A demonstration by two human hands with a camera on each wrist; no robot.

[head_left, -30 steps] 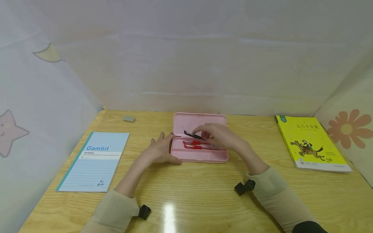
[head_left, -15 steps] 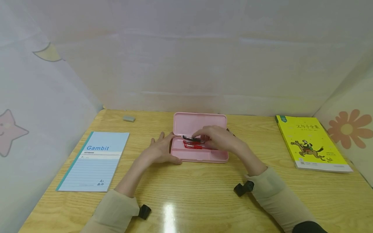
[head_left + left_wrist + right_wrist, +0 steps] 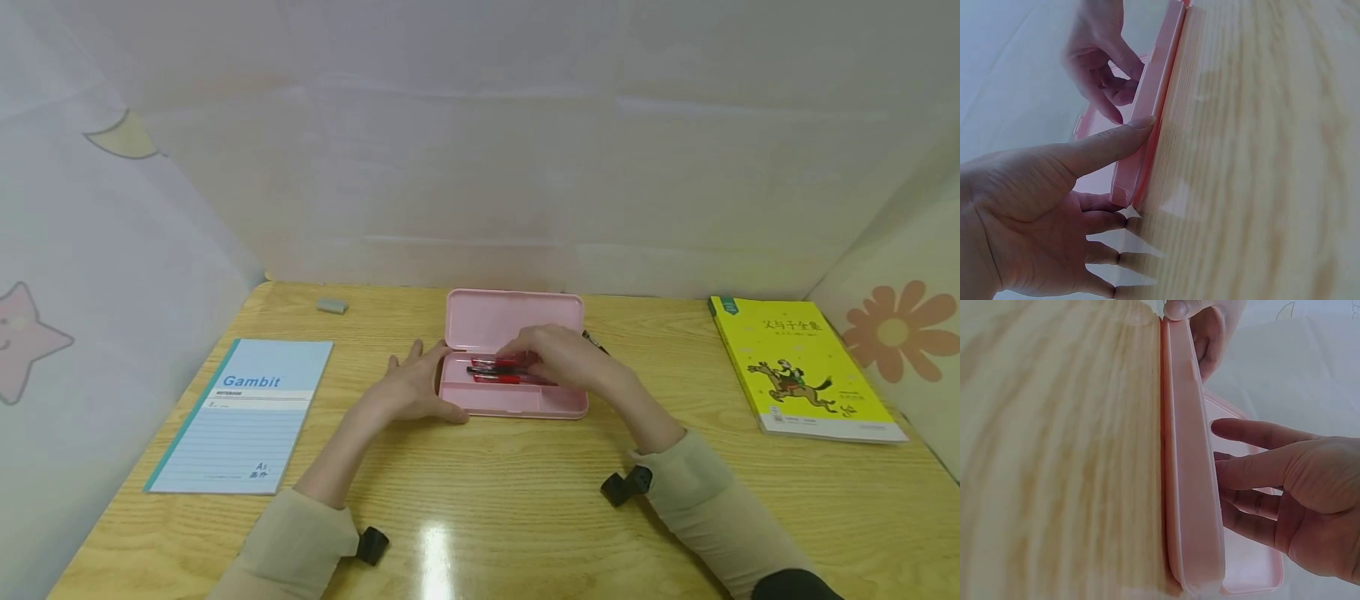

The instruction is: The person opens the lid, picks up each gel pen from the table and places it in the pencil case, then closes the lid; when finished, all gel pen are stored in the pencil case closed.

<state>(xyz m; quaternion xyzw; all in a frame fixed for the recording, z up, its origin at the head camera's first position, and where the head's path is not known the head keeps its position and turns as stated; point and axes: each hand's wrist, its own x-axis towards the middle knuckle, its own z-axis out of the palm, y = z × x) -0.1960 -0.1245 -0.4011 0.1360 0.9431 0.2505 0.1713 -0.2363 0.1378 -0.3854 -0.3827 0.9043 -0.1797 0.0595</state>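
Observation:
A pink pencil case (image 3: 487, 402) lies with its lid (image 3: 514, 321) raised at the back of the table. My left hand (image 3: 408, 390) holds its left end, thumb along the front wall and the other fingers spread by the end. Inside the long rear compartment are red pens (image 3: 497, 379) with a black pen (image 3: 480, 371) lying across or between them. My right hand (image 3: 558, 354) reaches over the case from the right, fingers down at the black pen. In the right wrist view the case wall (image 3: 1194, 456) hides the fingertips, so their hold on the pen cannot be told.
A blue notebook (image 3: 240, 417) lies at the left, below a small grey eraser-like block (image 3: 332, 306). At the right is a yellow book (image 3: 806, 367). A thin dark object (image 3: 595, 340) shows behind my right hand. A cloth wall (image 3: 480, 167) stands behind the table.
My right hand has lowered the black pen from above the case down among the red pens. The left hand has stayed in place on the case.

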